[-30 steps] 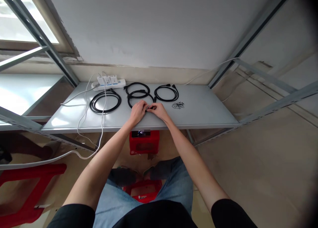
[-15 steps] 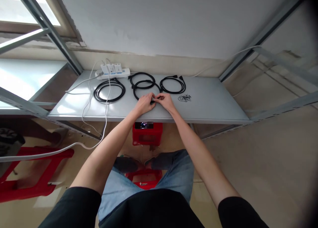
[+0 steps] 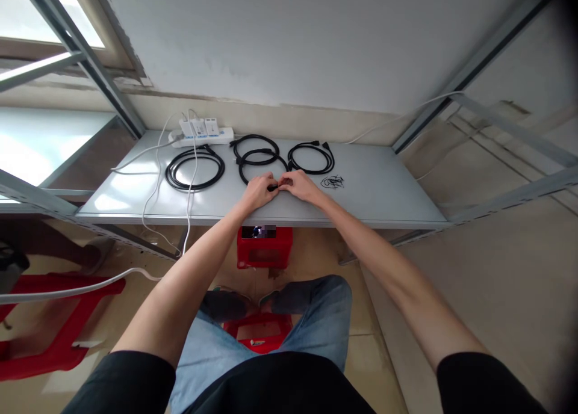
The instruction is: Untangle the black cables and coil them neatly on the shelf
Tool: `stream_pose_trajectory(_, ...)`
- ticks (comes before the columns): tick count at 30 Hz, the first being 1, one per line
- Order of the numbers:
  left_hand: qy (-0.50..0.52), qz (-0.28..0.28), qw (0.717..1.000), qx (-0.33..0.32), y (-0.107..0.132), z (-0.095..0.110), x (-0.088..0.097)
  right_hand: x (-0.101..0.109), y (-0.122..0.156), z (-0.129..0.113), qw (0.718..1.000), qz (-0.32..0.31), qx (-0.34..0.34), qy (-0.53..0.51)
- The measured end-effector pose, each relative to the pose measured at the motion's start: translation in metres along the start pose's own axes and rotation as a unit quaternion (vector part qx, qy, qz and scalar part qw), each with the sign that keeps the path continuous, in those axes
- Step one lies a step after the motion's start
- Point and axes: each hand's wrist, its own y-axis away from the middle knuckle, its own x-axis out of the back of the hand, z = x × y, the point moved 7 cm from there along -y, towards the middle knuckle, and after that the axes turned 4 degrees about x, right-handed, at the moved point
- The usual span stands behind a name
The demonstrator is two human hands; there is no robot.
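My left hand (image 3: 259, 192) and my right hand (image 3: 300, 186) meet on the grey metal shelf (image 3: 379, 191), both fingers pinching the black plug (image 3: 273, 187) of a black cable. That cable's loop (image 3: 262, 168) curves up behind my hands. Further back lies a second black coil (image 3: 255, 149), touching the loop. A third black coil (image 3: 311, 158) lies to the right of my right hand, and a fourth (image 3: 194, 170) lies further left. Near my right fingers sits a small tangle of thin black wire (image 3: 333, 182).
A white power strip (image 3: 221, 137) with white plug adapters stands at the shelf's back left. White cords (image 3: 190, 203) run over the front edge to the floor. Metal uprights frame the shelf, and red plastic stools (image 3: 264, 248) stand below it.
My hands have shifted slightly left along the shelf, still together on the plug. My right elbow has swung outward. The whole view has tilted slightly.
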Motion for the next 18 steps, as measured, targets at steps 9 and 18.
stream_pose_trajectory(9, -0.009, -0.023, 1.000, -0.012, -0.002, 0.000, -0.003, -0.011, -0.014, -0.034, 0.868, -0.236, 0.119, 0.421)
stream_pose_trajectory(18, -0.013, -0.021, 1.000, -0.005, -0.001, 0.001, -0.003, -0.016, -0.016, -0.049, 0.827, -0.250, 0.149, 0.481)
